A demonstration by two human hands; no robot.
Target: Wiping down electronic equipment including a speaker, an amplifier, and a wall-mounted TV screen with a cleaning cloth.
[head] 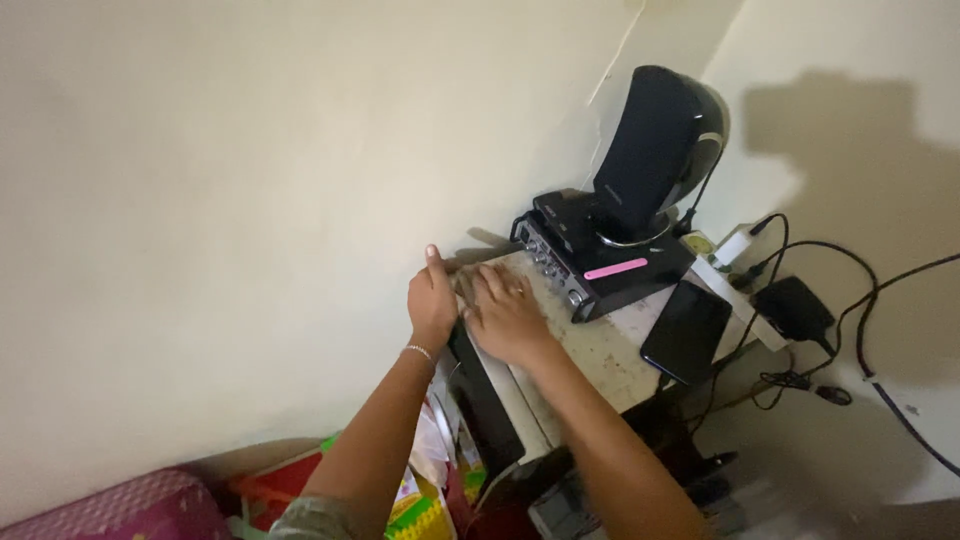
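Observation:
My left hand (pixel 432 300) grips the left edge of a worn, speckled table top (pixel 600 350), thumb pointing up toward the wall. My right hand (pixel 505 312) lies flat on the same surface, fingers spread, pressing what looks like a small cloth; I cannot tell this for sure. A bracelet sits on my left wrist. Just beyond my fingers stands a black amplifier (pixel 590 262) with a row of knobs and a pink strip on its lid. A black helmet (pixel 655 150) rests on top of the amplifier.
A black phone (pixel 688 330) lies on the table's right side. A white power strip (pixel 735 275) with plugs, a black adapter (pixel 795 307) and cables trail over the floor at right. Colourful bags (pixel 420 500) and a pink cushion (pixel 130 510) sit below left. Walls close in behind.

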